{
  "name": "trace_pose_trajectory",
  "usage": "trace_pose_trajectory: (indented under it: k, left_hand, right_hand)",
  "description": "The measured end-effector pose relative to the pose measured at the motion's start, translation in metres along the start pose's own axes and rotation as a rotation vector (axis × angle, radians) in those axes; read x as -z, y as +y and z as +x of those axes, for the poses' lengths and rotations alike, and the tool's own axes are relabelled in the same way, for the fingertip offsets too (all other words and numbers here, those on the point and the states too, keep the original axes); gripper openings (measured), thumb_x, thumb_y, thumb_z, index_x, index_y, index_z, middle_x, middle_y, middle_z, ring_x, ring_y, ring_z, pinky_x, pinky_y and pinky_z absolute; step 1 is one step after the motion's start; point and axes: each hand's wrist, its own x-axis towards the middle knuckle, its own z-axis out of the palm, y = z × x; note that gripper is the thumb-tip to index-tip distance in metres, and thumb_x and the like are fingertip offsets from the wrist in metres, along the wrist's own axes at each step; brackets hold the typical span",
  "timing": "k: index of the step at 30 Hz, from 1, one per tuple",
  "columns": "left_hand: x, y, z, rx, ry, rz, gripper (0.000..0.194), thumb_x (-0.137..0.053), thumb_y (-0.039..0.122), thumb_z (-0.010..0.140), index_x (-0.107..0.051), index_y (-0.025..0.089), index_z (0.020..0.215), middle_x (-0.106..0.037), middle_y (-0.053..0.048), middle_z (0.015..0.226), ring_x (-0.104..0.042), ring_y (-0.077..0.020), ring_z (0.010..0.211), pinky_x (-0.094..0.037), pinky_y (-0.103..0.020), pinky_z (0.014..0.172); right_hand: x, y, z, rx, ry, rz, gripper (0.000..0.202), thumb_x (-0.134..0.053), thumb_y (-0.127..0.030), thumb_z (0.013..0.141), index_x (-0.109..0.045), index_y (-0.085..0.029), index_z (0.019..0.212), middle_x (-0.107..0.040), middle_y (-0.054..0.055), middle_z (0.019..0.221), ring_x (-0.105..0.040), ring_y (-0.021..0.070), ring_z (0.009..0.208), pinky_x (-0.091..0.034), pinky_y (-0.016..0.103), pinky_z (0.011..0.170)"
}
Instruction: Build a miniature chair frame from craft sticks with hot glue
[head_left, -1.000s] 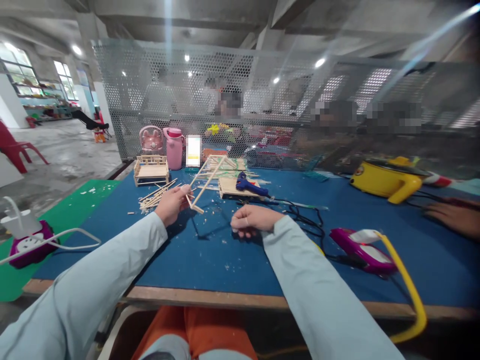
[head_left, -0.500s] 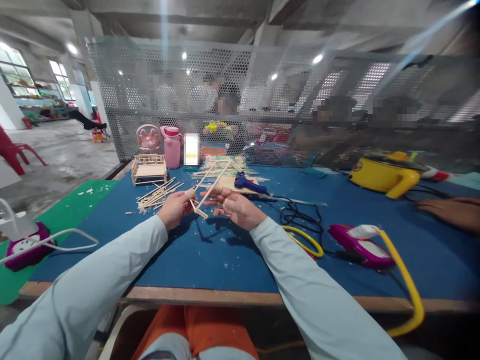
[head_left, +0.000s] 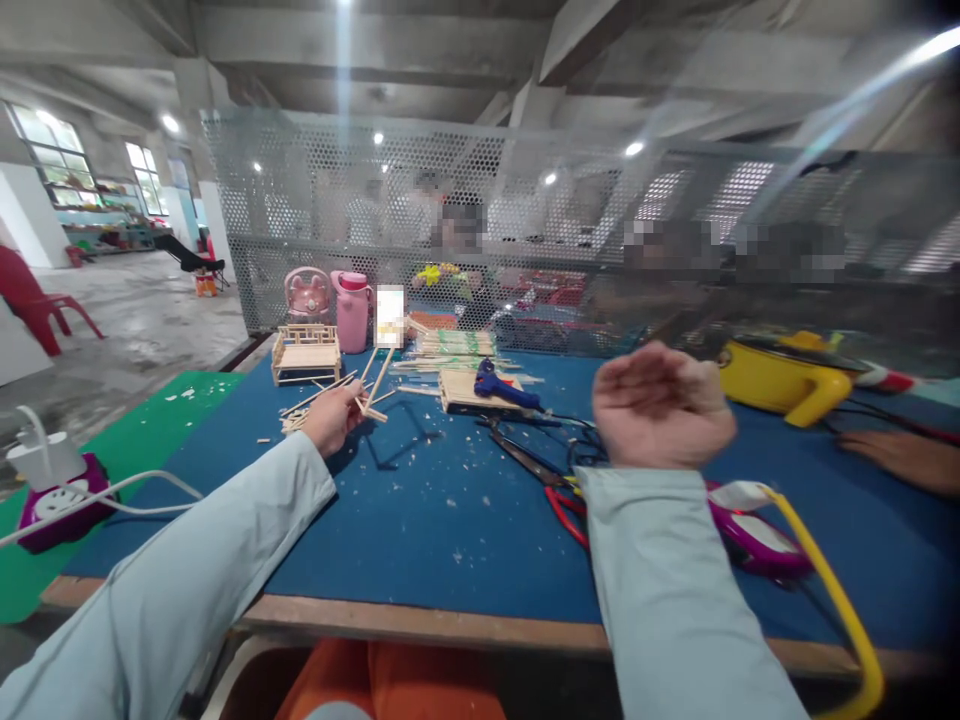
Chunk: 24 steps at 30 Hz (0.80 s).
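Observation:
My left hand (head_left: 334, 415) is closed on an angular frame of thin wooden sticks (head_left: 380, 380), held above the table. My right hand (head_left: 664, 410) is raised off to the right, its cupped palm turned up and its fingers loosely bent, slightly blurred; nothing shows in it. Below and left of that hand lies a dark-bladed cutting tool with red handles (head_left: 564, 515), partly hidden by my sleeve. A blue glue gun (head_left: 501, 388) rests on a small wooden board (head_left: 459, 392). Loose sticks (head_left: 296, 412) lie behind my left hand.
A small stick-built bench (head_left: 306, 355), a pink bottle (head_left: 351, 315) and a lit phone (head_left: 389, 315) stand at the back. Bundled sticks (head_left: 454, 345) lie mid-back. Rightward are a yellow pot (head_left: 780, 380), a purple power strip (head_left: 761, 540) and another person's hand (head_left: 900, 458).
My right hand has left the stick frame and swung right, turning palm up. My left hand has shifted slightly left with the frame. The red-handled cutting tool has come into view.

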Motion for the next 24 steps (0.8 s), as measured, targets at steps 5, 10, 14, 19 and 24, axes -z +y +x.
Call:
trace_pose_trajectory:
  k: [5,10,14,19,24]
  left_hand:
    - [-0.009,-0.003,-0.009,0.008,-0.048,0.027,0.021,-0.063,0.029,0.071,-0.055,0.011,0.064,-0.054,-0.001,0.059,-0.050,-0.0063,0.049,-0.042,-0.018,0.049]
    - [-0.024,-0.005,-0.029,0.003,-0.182,0.138,0.030,-0.070,0.037,0.063,-0.058,0.010,0.062,-0.055,-0.001,0.055,-0.050,-0.0074,0.050,-0.040,-0.020,0.050]
    - [-0.032,-0.006,-0.039,-0.028,-0.227,0.182,0.030,-0.071,0.037,0.062,-0.058,0.010,0.061,-0.057,-0.001,0.058,-0.051,-0.0075,0.054,-0.041,-0.020,0.054]
    - [-0.026,-0.003,-0.030,0.053,-0.168,0.059,0.022,-0.065,0.029,0.071,-0.057,0.010,0.063,-0.056,-0.001,0.056,-0.050,-0.0069,0.048,-0.041,-0.018,0.048]
    - [-0.009,0.007,-0.010,0.098,-0.040,-0.020,0.019,-0.052,0.018,0.081,-0.053,0.012,0.064,-0.053,0.001,0.054,-0.049,-0.0037,0.045,-0.042,-0.013,0.045]
  right_hand:
    - [-0.013,0.029,0.004,0.425,0.420,-0.350,0.024,-0.050,-0.025,0.065,-0.049,-0.020,0.089,-0.056,0.009,0.106,-0.052,0.0203,0.102,-0.037,0.040,0.090]
    - [-0.055,0.065,-0.032,0.027,-0.373,-0.479,0.073,-0.066,-0.029,0.059,-0.034,-0.021,0.125,-0.035,0.013,0.137,-0.038,0.0244,0.122,-0.031,0.040,0.098]
    - [-0.076,0.070,-0.051,-0.178,-0.628,-0.378,0.041,-0.057,-0.042,0.072,-0.049,-0.021,0.106,-0.059,0.008,0.104,-0.055,0.0206,0.099,-0.040,0.035,0.087]
    - [-0.077,0.054,-0.057,-0.186,-0.753,-0.477,0.042,-0.046,-0.046,0.081,-0.045,-0.019,0.048,-0.046,-0.001,0.046,-0.045,0.0119,0.047,-0.039,0.029,0.058]
    - [-0.058,0.022,-0.040,0.015,-0.606,-0.336,0.042,-0.040,-0.048,0.084,-0.043,-0.021,0.052,-0.061,0.002,0.064,-0.056,0.0159,0.066,-0.043,0.033,0.068]
